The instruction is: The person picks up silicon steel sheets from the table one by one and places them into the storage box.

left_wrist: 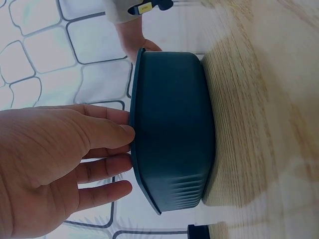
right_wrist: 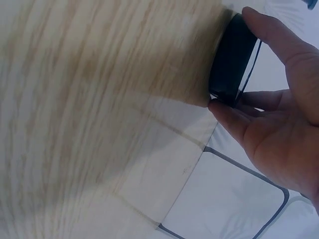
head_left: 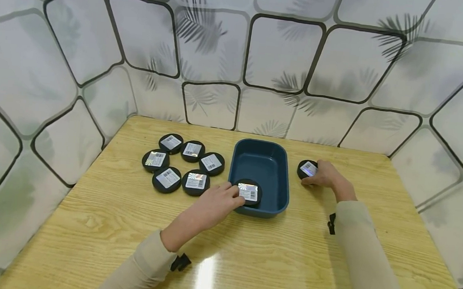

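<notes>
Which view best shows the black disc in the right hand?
Head view: the black disc shows its labelled top. The right wrist view shows mainly its side; in the left wrist view it isn't visible.

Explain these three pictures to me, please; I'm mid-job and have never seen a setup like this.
There is no robot here: these are a person's bare hands, with one camera worn on the head and one on each wrist. The widest picture looks down from the head. The other two come from the wrists, so the table looks tipped sideways in them.

On the table stands a blue tub, with six black discs grouped to its left. A seventh disc shows at the tub's near left corner, with the left hand at the rim; whether it grips that disc, I cannot tell. The right hand holds an eighth disc to the tub's right.
</notes>
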`<state>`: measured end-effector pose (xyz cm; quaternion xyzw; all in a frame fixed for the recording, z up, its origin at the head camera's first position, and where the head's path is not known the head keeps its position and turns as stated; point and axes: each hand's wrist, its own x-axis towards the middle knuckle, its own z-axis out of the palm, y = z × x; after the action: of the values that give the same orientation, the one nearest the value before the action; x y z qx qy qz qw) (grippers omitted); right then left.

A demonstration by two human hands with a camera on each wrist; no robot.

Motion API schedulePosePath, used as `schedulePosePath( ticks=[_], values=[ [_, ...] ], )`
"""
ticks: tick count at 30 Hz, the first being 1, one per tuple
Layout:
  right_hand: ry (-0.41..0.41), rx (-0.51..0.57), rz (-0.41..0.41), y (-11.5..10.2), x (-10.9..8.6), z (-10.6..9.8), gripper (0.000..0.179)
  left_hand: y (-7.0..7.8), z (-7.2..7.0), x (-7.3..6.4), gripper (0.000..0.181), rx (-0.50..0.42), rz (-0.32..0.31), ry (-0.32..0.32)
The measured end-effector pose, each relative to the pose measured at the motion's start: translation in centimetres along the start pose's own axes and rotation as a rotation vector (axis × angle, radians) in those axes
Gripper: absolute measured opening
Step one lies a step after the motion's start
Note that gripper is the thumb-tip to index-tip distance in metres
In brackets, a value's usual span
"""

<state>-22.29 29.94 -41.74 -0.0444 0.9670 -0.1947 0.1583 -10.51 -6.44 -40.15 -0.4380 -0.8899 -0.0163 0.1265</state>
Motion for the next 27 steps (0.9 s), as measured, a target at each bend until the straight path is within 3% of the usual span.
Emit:
schedulePosePath(
  ticks=[13, 20, 27],
  values=[
    [0.071, 0.009, 0.037, -0.02, -0.08, 0.46, 0.074, 0.15, 0.22, 0.09, 0.014, 0.014, 0.006, -0.004],
    [0.152, 0.024, 0.002, -0.17, -0.17, 0.17, 0.073, 0.11, 0.16, 0.00, 0.014, 0.022, 0.009, 0.012],
    [0.154, 0.038, -0.004, -0.58, -0.44, -0.09, 0.081, -0.05, 0.27, -0.05, 0.015, 0.024, 0.003, 0.016]
  ],
)
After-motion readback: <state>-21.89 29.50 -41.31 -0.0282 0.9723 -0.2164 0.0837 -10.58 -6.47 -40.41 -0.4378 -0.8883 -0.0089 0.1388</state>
